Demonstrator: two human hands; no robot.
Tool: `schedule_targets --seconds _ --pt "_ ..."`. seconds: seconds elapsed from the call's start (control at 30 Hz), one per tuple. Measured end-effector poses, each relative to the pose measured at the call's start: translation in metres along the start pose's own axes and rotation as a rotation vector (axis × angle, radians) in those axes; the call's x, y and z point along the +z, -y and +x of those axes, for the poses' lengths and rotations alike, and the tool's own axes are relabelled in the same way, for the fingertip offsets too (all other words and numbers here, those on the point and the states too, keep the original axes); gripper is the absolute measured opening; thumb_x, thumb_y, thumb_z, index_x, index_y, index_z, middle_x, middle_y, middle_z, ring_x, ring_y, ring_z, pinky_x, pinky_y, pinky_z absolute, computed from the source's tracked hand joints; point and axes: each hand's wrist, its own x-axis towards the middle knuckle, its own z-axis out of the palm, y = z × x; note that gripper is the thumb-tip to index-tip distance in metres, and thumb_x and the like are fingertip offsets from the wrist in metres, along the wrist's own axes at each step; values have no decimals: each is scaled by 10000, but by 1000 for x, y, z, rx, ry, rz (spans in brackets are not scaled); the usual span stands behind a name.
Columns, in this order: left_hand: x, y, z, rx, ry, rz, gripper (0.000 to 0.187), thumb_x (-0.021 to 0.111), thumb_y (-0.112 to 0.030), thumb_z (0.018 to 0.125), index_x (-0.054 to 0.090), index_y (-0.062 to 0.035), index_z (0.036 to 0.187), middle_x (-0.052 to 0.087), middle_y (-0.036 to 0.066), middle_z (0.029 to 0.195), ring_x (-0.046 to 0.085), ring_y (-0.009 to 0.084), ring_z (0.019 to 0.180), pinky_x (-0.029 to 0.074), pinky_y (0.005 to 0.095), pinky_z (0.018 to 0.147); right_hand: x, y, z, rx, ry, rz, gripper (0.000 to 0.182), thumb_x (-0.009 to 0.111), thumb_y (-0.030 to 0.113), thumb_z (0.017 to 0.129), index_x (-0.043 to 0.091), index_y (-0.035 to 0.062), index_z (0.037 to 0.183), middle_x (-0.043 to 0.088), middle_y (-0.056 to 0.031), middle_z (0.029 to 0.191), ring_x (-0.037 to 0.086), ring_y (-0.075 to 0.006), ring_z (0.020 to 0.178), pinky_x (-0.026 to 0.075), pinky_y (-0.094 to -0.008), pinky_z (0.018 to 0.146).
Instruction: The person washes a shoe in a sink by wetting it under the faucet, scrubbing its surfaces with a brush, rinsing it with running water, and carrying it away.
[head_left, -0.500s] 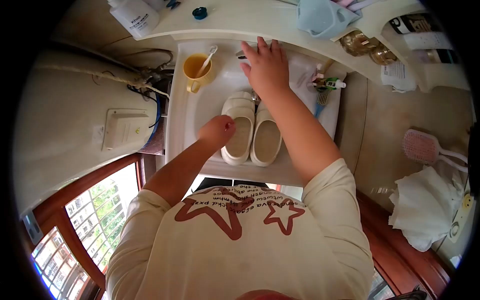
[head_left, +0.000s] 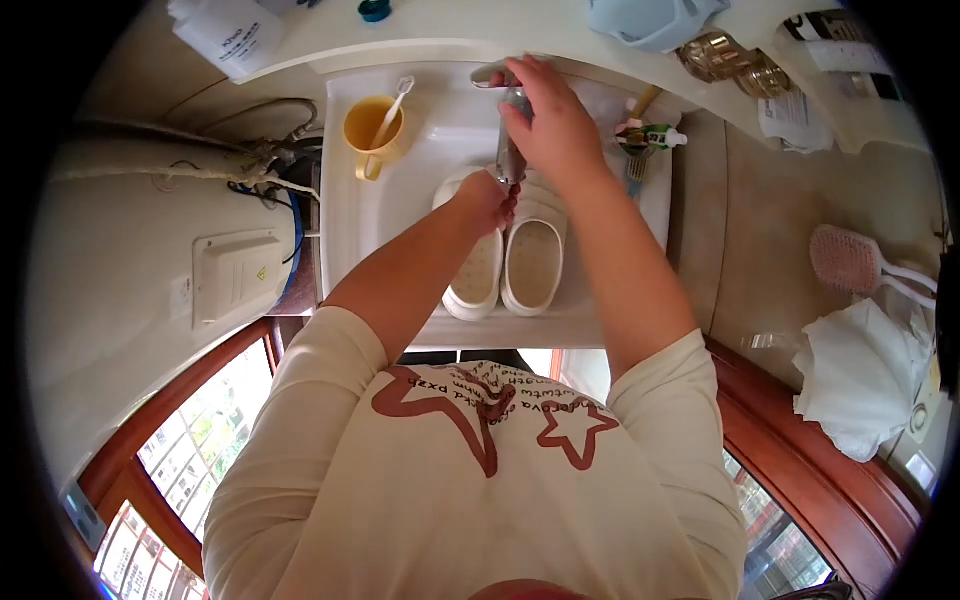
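A pair of white clogs stands in the white sink point(head_left: 400, 200), the right-hand clog point(head_left: 534, 262) beside the left-hand clog point(head_left: 472, 275). Above their far ends runs the chrome faucet point(head_left: 508, 150). My right hand point(head_left: 555, 125) has its fingers at the faucet lever point(head_left: 487, 77), thumb along the faucet body. At the spout's near end, over the clogs, is my left hand point(head_left: 485, 200), its fingers curled; whatever they hold, if anything, is hidden. No water stream can be made out.
In the sink's back left corner stands a yellow mug point(head_left: 375, 135) with a toothbrush point(head_left: 393, 112) in it. A green-and-white tube point(head_left: 655, 136) and a brush point(head_left: 637, 170) lie at the right. A shelf ledge point(head_left: 430, 50) crosses behind; a water heater tank point(head_left: 130, 240) bulges in from the left.
My left hand has moved up and right, from beside the left-hand clog to the spout's end. My right hand has shifted slightly, its fingers now curled at the lever. The view has tilted slightly.
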Motion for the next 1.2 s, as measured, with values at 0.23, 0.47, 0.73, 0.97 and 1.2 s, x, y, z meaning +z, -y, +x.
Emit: schedule_targets --seconds 0.23,0.47,0.73,0.97,1.2 --pt "20 -7 6 36 -44 -80 81 668 -163 901 603 -152 854 545 -34 704 489 100 551 338 271 423 -12 -35 -125 584 168 264 263 641 147 902 639 30 1137 681 -116 1079 662 -220 947 515 -332 850" --pt "3 -14 -5 124 20 64 175 598 -269 936 552 -116 864 514 -2 631 499 139 510 420 277 435 9 -25 -136 1184 278 985 214 559 200 954 647 43 1068 696 -68 915 667 -211 835 543 -349 751" --pt "1 -26 -55 189 -210 148 151 506 -194 956 582 -64 972 630 83 810 633 204 689 560 385 637 65 -16 -99 1396 371 1539 160 527 179 962 600 53 1027 656 -102 904 634 -214 748 513 -348 629" --pt "-44 2 -62 149 -703 860 877 785 -403 752 400 -27 1444 569 196 1322 612 295 1120 515 384 894 103 -25 -102 1487 292 1430 172 683 189 861 569 79 796 557 -55 660 476 -176 507 357 -319 467" --pt "-65 36 -50 13 -544 429 1094 857 -271 720 150 -63 1528 547 196 1316 591 305 1141 526 435 888 89 -29 -121 1305 404 1001 131 666 172 865 596 62 857 571 -33 681 532 -137 550 433 -333 506"
